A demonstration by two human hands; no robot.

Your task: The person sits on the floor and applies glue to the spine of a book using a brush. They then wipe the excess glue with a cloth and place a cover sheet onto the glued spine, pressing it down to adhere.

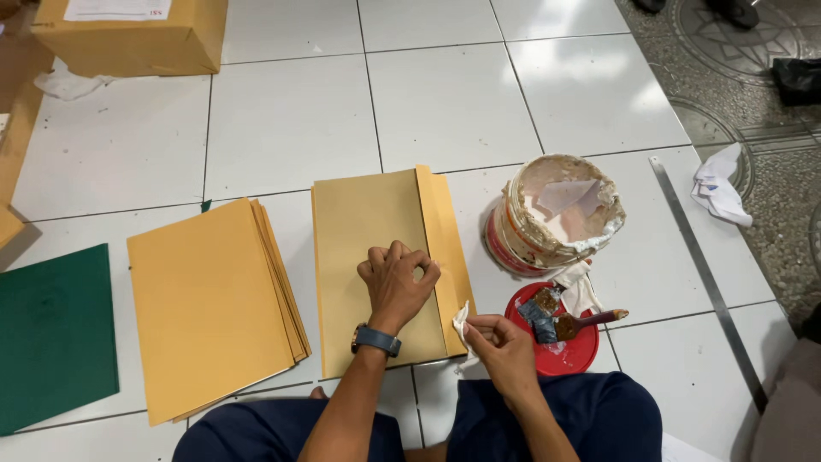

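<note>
My left hand [395, 282], fingers curled into a loose fist, presses down on a brown paper sheet [368, 231] lying on the white tiled floor, right beside its folded flap [445, 248]. A watch sits on that wrist. My right hand [500, 342] pinches a small white rag [462, 321] at the lower end of the flap. To the right stands a paste-smeared bucket [556, 214], and in front of it a red lid [564, 342] with a brush [586, 322] resting on it.
A stack of brown sheets [209, 304] lies to the left, with a green sheet [56, 334] beyond it. A cardboard box [137, 38] sits at the top left. A long metal ruler [705, 274] and a crumpled white cloth [718, 188] lie at the right.
</note>
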